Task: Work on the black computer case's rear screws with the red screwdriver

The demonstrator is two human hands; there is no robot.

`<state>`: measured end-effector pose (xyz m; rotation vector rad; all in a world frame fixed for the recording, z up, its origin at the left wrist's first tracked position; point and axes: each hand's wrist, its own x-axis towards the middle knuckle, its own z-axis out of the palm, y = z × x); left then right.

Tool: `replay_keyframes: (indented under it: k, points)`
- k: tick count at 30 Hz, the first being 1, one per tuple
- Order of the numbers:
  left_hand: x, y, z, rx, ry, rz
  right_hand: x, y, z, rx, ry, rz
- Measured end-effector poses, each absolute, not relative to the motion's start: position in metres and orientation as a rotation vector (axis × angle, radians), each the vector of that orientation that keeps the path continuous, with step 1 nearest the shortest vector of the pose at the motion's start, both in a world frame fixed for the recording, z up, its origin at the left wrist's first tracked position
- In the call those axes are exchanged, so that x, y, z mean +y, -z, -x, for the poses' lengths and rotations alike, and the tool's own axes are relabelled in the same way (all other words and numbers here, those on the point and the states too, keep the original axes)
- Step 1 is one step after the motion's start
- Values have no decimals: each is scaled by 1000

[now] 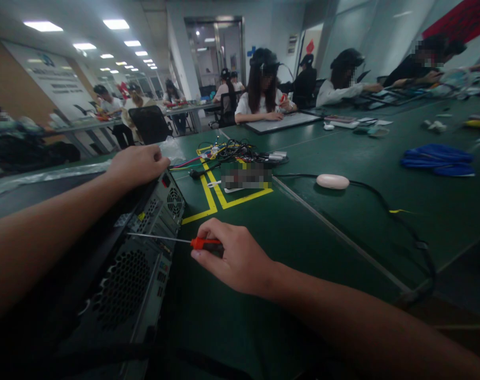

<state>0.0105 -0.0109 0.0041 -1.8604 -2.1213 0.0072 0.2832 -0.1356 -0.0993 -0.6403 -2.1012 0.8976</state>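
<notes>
A black computer case [65, 237] stands at the left, with its metal back panel [144, 274] of vents and ports facing right. My left hand [139, 163] is closed over the far top corner of the case, fingers curled at the edge and partly hidden. In my right hand [235, 256] is a screwdriver [200, 243] with a red and black handle, held between thumb and fingers. Its long thin shaft points left, the tip at the upper edge of the back panel. Whether a screw sits under the tip is too small to tell.
Beyond the case lie tangled cables [240, 150] and yellow tape lines [243, 199] on the green table [303, 253]. A pale oval object [332, 181] rests by a black cable [376, 195]. Blue cloth [438, 159] lies at the right. Several people work at tables behind.
</notes>
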Motion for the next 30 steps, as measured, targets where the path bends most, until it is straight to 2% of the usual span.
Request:
replay_keyframes:
  k: [30]
  points:
    - [-9,-4,-8,-2118,-11,1872,-135,100,-283,-2117,-908,633]
